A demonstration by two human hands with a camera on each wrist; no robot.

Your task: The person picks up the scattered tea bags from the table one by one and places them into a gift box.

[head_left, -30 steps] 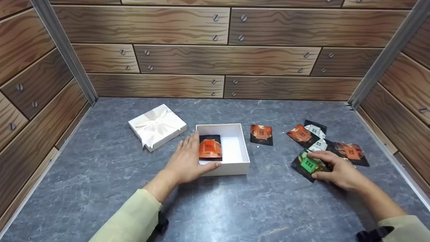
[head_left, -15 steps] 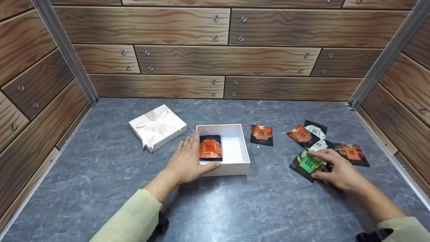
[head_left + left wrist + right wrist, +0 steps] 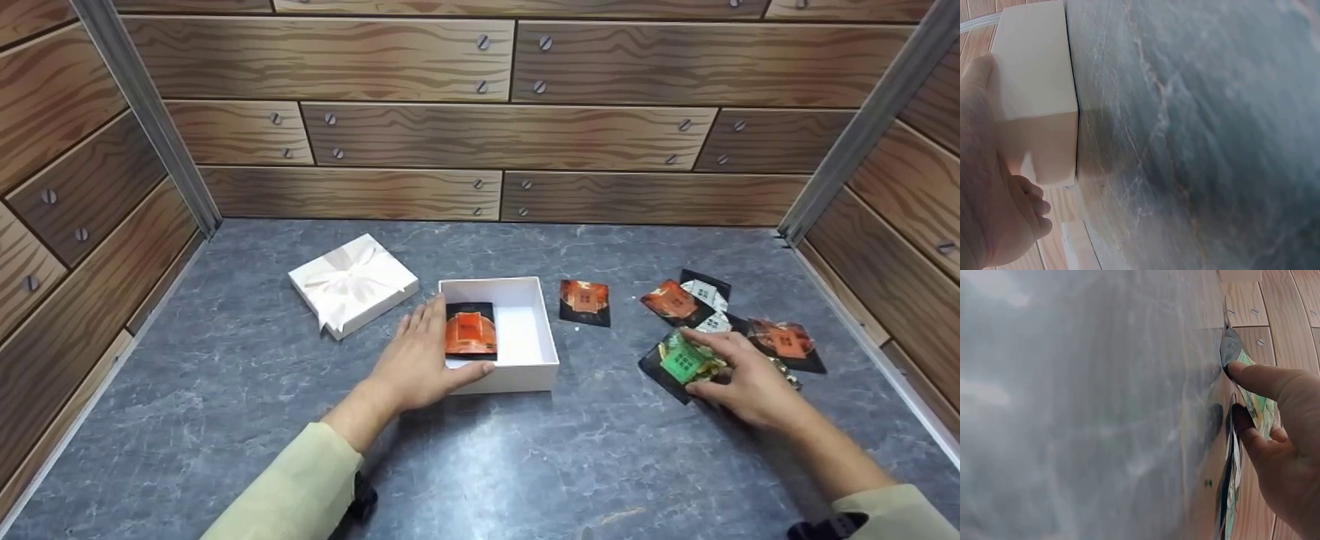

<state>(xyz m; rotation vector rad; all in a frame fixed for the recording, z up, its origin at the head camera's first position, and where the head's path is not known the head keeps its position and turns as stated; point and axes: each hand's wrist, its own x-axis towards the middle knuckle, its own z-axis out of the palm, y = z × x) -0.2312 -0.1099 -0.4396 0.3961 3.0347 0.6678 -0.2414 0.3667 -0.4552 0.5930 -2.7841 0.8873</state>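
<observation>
My left hand rests against the left side of an open white box, its thumb along the front rim. Inside the box, on the left, lies a flat black sachet with an orange picture. To the right, my right hand pinches a black-and-green sachet between thumb and fingers. In the right wrist view this green sachet is tilted off the table, at least partly. Another sachet shows partly behind the right hand.
A white lid with a ribbon bow lies left of the box. A single orange sachet lies to the box's right. Farther right are overlapping orange, white and orange-red sachets. Wood-patterned walls surround the table.
My right hand has shifted slightly left with the green sachet, uncovering more of a sachet behind it. The left hand and the box have stayed put.
</observation>
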